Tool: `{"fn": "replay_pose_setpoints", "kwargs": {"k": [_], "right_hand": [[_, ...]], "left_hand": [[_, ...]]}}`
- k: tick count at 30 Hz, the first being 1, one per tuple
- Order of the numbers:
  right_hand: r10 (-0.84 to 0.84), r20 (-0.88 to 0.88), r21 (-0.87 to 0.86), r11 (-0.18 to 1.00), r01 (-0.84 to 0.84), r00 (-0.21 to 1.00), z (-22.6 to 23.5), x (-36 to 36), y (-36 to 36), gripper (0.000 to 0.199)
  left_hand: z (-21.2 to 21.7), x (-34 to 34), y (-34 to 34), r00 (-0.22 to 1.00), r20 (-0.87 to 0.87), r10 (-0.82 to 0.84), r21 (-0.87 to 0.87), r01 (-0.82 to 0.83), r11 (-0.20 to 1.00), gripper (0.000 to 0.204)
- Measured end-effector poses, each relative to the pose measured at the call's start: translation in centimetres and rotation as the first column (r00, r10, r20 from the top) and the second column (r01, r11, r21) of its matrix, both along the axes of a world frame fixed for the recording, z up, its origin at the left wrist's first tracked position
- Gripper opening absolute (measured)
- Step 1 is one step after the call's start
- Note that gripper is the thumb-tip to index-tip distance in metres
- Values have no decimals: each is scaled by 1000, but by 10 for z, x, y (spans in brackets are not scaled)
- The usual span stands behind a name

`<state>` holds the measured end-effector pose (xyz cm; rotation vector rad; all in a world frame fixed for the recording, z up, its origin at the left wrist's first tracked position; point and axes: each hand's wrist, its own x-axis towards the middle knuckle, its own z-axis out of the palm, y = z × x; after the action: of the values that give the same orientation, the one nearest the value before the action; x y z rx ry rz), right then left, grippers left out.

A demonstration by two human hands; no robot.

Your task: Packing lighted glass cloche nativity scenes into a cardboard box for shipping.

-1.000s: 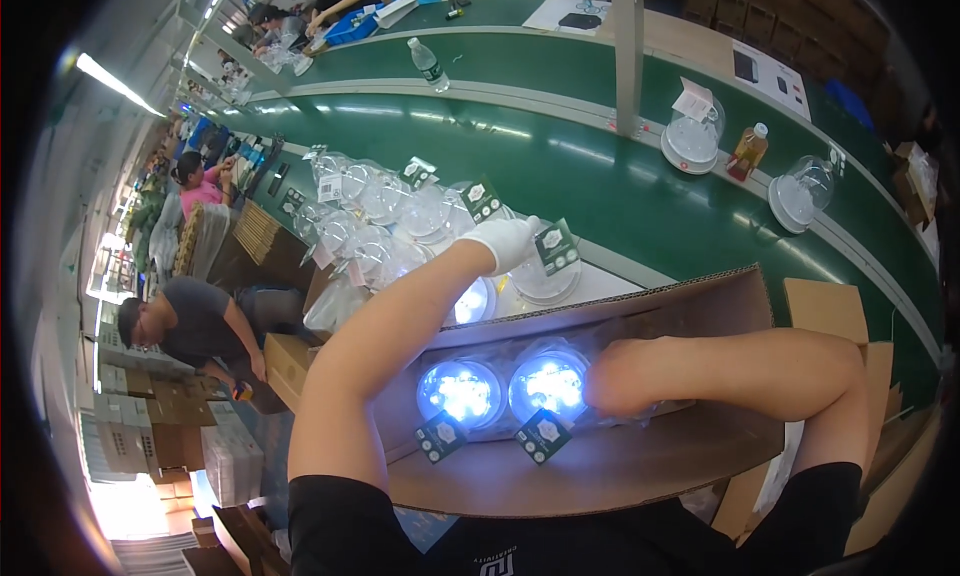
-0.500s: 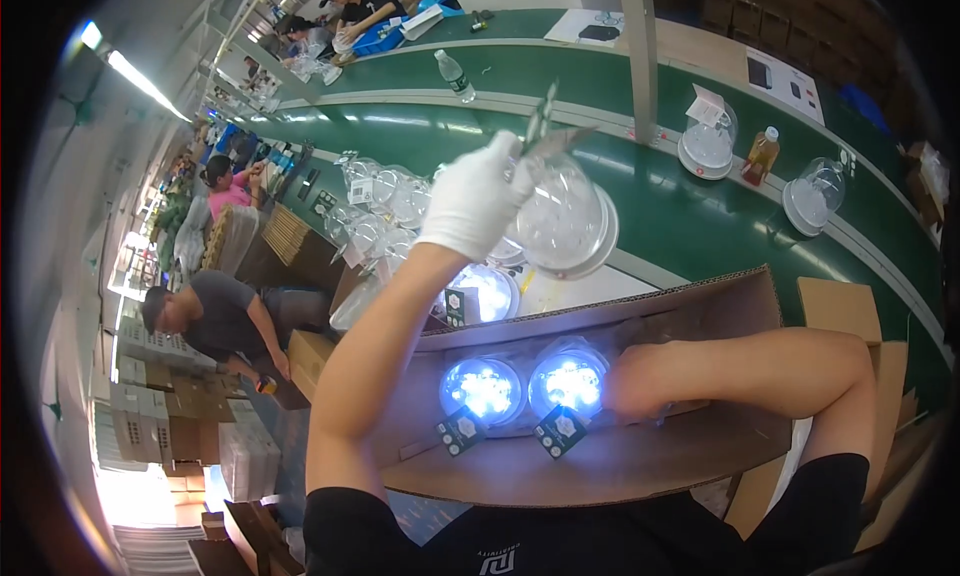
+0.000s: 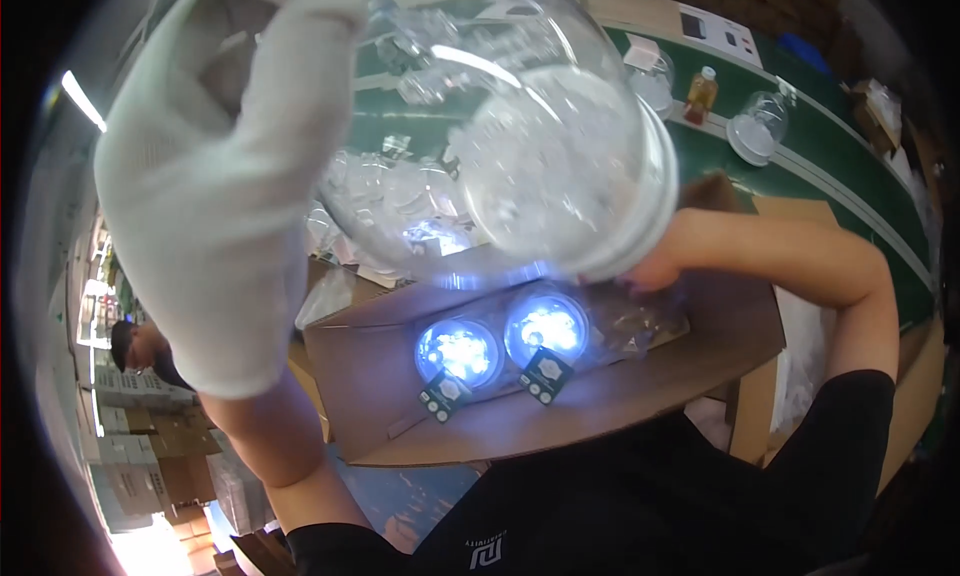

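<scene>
Moved since the earlier frame: our gloved left hand (image 3: pixel 230 176) and the clear dome (image 3: pixel 560 166) it carries loom much larger, filling the upper left and upper middle.
Left hand: clamped at the dome's crown end, we judge, though the pinch runs off the top edge.
Dome's axis: tilted, crown toward upper left, white base toward lower right, aloft in front of the worktop (image 3: pixel 700 161).
Right hand (image 3: pixel 655 266): nearer the base, just below its rim; mostly hidden, so we cannot tell if its fingers are apart or together.
Cardboard box (image 3: pixel 620 406): below the dome at lower middle; two lit domes (image 3: pixel 457 353) side by side, left and centre, clear wrapping (image 3: pixel 640 328) toward its right end.
</scene>
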<state>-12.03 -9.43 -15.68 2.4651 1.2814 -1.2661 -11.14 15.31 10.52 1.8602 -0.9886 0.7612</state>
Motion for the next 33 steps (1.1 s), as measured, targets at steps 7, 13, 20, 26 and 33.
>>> {"fn": "replay_pose_setpoints", "kwargs": {"k": [7,13,20,26,33], "right_hand": [[-1,1,-117,993,1,1000,-22,-60,-60,34],[26,-32,-196,980,-32,999,-34,-66,-55,34],[83,-58,-262,960,-95,995,-60,-72,-96,34],[141,-88,-346,924,-164,986,-55,-82,-18,34],[188,-93,-417,884,-209,978,-61,-151,13,34]], "left_hand": [[-55,-41,-15,861,-495,-115,-145,49,988,22],[-117,-44,-28,931,-365,-27,186,102,977,24],[-159,-39,-22,893,-445,-64,139,139,980,17],[-179,-33,-6,769,-634,-78,41,134,990,14],[-185,-22,4,693,-717,-75,35,144,989,15]]}}
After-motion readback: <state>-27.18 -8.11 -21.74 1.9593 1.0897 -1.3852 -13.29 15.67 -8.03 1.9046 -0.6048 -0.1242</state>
